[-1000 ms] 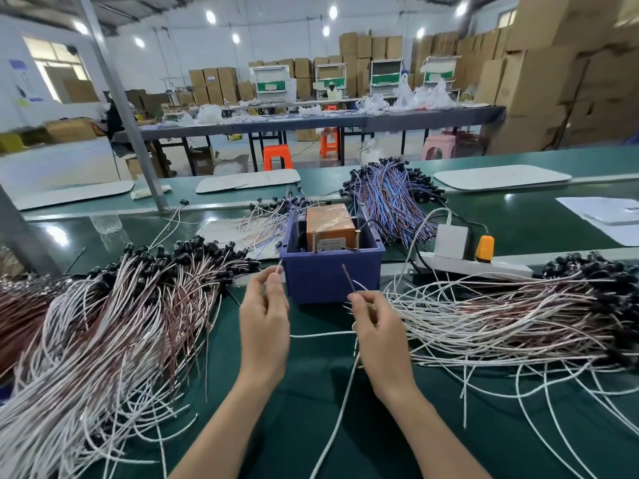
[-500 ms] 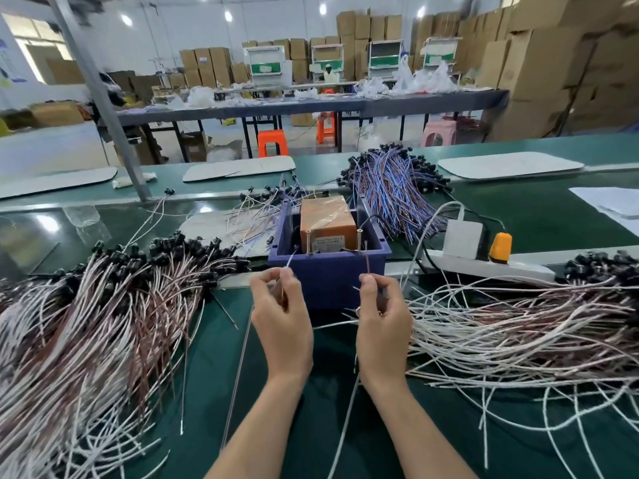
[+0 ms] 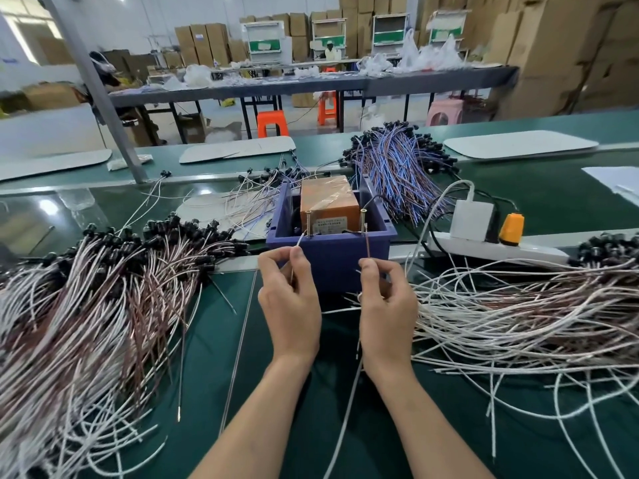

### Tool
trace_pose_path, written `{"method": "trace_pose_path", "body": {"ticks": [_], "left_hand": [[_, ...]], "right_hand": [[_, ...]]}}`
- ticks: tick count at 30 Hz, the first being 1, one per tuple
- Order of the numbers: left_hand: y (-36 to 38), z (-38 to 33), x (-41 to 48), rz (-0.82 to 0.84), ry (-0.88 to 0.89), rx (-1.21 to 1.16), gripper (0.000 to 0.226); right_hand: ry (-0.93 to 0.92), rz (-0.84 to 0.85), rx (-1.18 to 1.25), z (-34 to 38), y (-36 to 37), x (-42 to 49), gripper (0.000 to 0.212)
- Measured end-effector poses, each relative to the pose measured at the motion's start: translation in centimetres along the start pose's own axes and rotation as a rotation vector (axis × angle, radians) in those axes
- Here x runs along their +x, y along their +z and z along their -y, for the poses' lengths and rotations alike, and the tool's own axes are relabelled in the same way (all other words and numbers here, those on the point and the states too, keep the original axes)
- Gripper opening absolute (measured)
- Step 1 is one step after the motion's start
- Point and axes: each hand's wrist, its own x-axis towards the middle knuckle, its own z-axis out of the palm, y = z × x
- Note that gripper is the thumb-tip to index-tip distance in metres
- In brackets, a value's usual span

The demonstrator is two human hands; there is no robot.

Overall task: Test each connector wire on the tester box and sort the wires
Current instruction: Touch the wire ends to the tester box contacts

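The left hand (image 3: 290,305) pinches a white wire end (image 3: 300,242) and the right hand (image 3: 387,305) pinches a brown wire end (image 3: 368,247). Each end is raised to 1 of the 2 screws (image 3: 307,221) on the tester box (image 3: 330,205), which stands at the centre just beyond the hands. A left pile (image 3: 103,288) and a right pile (image 3: 518,312) of wires flank them.

No text can be read with any certainty. A pale label (image 3: 328,225) on the near face of the orange block (image 3: 326,197), which sits inside the blue tester box (image 3: 332,259) at the centre of the frame, carries a few lines of small dark print, too fine and blurred to make out. Small stickers on the stacked cartons (image 3: 204,43) at the upper middle of the frame are blurred too
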Motion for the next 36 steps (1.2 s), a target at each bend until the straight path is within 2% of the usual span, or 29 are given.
{"method": "trace_pose_path", "body": {"ticks": [36], "left_hand": [[0.01,0.29,0.00,0.036,0.013,-0.009,0.011]], "right_hand": [[-0.018,0.046,0.009,0.09,0.13,-0.13,0.015]]}}
